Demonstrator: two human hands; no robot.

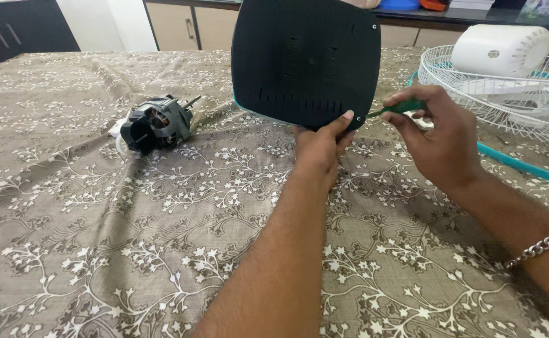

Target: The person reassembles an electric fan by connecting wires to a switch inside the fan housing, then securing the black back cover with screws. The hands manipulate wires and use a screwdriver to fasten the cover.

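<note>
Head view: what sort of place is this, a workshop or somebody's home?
Most likely a home, perhaps a dining or kitchen area. The work surface is a table under a floral tablecloth, and cupboards line the wall behind. Fan parts lie about: a motor and a white wire fan guard.

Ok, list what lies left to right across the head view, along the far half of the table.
Electric motor → black base plate, stood on edge and held by the left hand → green-handled screwdriver in the right hand → white wire fan guard with the white housing.
</note>
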